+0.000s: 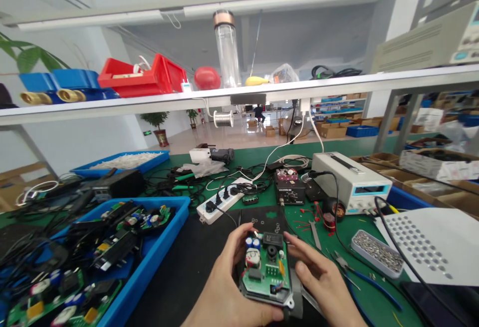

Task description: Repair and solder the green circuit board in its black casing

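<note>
Between my two hands, low in the middle of the head view, is a green circuit board (266,262) set in a dark housing. Blue-topped capacitors, a black relay-like block and a round black part stand on it. My left hand (228,282) is wrapped round the left side, its thumb along the near edge. My right hand (318,272) holds the right side, fingers bent against the housing. The underside of the housing is hidden. Below it lies a black mat (179,267).
On the left, a blue tray (149,267) holds several similar boards. A power strip (224,201) and tangled cables lie behind. To the right are pliers (368,279), a box of screws (377,253), a solder wire spool (223,119) overhead, and a bench power supply (352,182). A shelf (284,87) crosses above.
</note>
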The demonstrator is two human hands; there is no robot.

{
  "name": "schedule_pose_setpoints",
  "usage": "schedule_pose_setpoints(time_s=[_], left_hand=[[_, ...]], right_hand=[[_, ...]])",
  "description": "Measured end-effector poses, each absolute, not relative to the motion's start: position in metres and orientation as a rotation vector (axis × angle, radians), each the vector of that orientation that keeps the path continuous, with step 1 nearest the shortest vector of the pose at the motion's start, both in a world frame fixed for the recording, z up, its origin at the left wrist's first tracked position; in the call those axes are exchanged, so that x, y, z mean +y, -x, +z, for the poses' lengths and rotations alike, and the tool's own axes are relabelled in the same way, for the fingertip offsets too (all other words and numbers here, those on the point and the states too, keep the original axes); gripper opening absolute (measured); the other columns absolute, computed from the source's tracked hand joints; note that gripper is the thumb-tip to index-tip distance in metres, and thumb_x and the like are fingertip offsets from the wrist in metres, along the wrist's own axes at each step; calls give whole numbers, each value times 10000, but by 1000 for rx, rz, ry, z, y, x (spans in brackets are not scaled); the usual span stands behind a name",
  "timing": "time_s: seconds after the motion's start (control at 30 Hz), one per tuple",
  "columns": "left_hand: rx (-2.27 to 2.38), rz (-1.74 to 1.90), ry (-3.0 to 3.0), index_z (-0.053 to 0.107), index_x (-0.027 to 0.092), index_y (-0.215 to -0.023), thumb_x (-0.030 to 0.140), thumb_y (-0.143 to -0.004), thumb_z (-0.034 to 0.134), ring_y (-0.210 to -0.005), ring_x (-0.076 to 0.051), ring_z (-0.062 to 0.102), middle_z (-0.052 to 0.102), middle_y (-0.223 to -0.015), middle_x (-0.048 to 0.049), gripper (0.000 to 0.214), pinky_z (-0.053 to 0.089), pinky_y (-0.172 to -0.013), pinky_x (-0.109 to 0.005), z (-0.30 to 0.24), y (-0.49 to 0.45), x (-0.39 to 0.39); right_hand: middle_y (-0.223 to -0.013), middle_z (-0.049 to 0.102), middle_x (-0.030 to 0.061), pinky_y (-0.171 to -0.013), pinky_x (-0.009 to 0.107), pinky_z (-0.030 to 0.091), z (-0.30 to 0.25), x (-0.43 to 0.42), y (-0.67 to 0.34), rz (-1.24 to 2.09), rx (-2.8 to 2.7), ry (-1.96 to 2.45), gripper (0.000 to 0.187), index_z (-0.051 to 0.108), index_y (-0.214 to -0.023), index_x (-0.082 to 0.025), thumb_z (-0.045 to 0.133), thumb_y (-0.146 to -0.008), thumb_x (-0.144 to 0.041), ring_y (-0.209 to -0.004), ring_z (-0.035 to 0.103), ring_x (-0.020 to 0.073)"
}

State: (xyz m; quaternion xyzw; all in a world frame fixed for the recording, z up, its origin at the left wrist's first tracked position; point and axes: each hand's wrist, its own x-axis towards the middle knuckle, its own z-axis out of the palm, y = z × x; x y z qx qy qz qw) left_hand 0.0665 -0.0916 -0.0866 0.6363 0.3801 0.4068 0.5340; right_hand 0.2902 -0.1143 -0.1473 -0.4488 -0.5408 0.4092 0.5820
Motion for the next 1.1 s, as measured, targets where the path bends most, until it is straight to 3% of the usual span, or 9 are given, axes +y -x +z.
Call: schedule_pose_setpoints(time_s=[0.13, 0.33, 0.43, 0.57, 0.77, 1.1], left_hand=[[1020, 1115, -1362, 369, 296, -1500, 303, -582, 1016, -1431, -377, 552, 536, -1555, -130, 1123, 562, -1127, -444, -86, -60, -100], [1105, 1110, -1526, 195, 356, -1581, 519, -702, 967, -1422, -347, 551, 445, -1583, -118, 1182, 500, -1188, -460, -94, -44, -90], [1127, 1042, -1715, 137, 377, -1620, 546, -749, 919, -1402, -382, 553, 371, -1605, -129, 1182, 483, -1189, -533, -103, -37, -85], [1059, 1047, -1816, 117, 370, -1643, 460, -833, 828, -1435, -397, 516, 366, -1604, -137, 1082, 451, -1202, -602, -110, -29, -84], [1001, 1165, -1902, 162, 378, -1615, 361, -765, 838, -1438, -373, 494, 417, -1544, -115, 1086, 406, -1219, -644, -123, -26, -84], [1142, 1315, -1889, 196, 381, -1570, 420, -667, 946, -1357, -336, 538, 468, -1467, -92, 1174, 456, -1173, -595, -131, -35, -89]], right_hand=[[-1248, 792, 111, -1107, 473, 537, -145, -116, -290, 911, -1159, 1180, 588, 733, -1354, -300, 701, -915, -690, -1255, 700, 329], [-911, 814, 97, -834, 352, 622, -147, -111, -296, 687, -998, 1403, 587, 787, -1056, -201, 688, -866, -747, -905, 774, 290], [-924, 807, 78, -820, 352, 595, -154, -108, -302, 607, -1038, 1494, 538, 776, -1027, -214, 653, -896, -721, -899, 762, 278], [-928, 792, 54, -737, 387, 538, -167, -105, -313, 448, -1182, 1640, 470, 791, -1002, -253, 633, -887, -680, -805, 719, 270], [-970, 779, 17, -881, 468, 491, -178, -102, -323, 306, -1666, 1649, 286, 813, -926, -324, 604, -901, -517, -962, 692, 317], [-1012, 735, 2, -814, 438, 594, -198, -104, -346, 70, -2185, 1745, 266, 770, -981, -361, 510, -1031, -395, -972, 723, 273]])
